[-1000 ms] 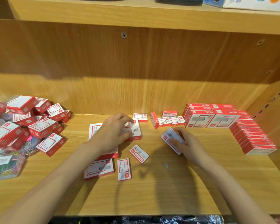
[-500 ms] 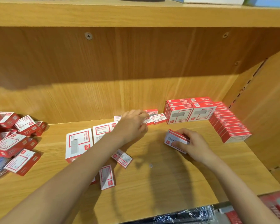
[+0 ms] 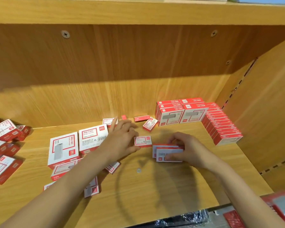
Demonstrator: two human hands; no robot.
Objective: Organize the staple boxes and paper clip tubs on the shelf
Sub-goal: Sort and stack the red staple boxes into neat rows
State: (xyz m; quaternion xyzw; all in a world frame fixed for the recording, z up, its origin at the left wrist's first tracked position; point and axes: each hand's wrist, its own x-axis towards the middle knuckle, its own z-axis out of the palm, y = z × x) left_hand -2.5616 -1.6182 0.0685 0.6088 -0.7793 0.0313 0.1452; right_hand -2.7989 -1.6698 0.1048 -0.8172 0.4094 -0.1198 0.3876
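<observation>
Item: small flat red-and-white cardboard staple box (image 3: 142,141), lying near the middle of the light wooden shelf board (image 3: 155,195). The left hand (image 3: 122,140) is now pinching its left edge between thumb and fingers; half a second back that hand was reaching further toward 12 o'clock among the loose small boxes, so one is evidently being drawn forward.

Adjoining, at 3 o'clock: thin stack of red-and-white small staple boxes (image 3: 169,153), which the right hand (image 3: 187,148) is still gripping, fingers curled over the top edge, thumb along the front face. Judgement: the drawn box is being brought to join this stack; sorting of small boxes is progressing, far from finished.

At 1 o'clock: neat block of larger red-and-white staple cartons (image 3: 179,112); beside it, a sloping row of red boxes (image 3: 222,127) against the side wall.

At 12 o'clock: stray small boxes (image 3: 149,124), unsorted.

At 9 o'clock: two large white staple cartons (image 3: 79,143), lying flat; beyond them a jumbled heap of red boxes (image 3: 5,145).

Paper clip tubs: not showing.

Obstruction: loose boxes under the left forearm are crowding the gathering space.
</observation>
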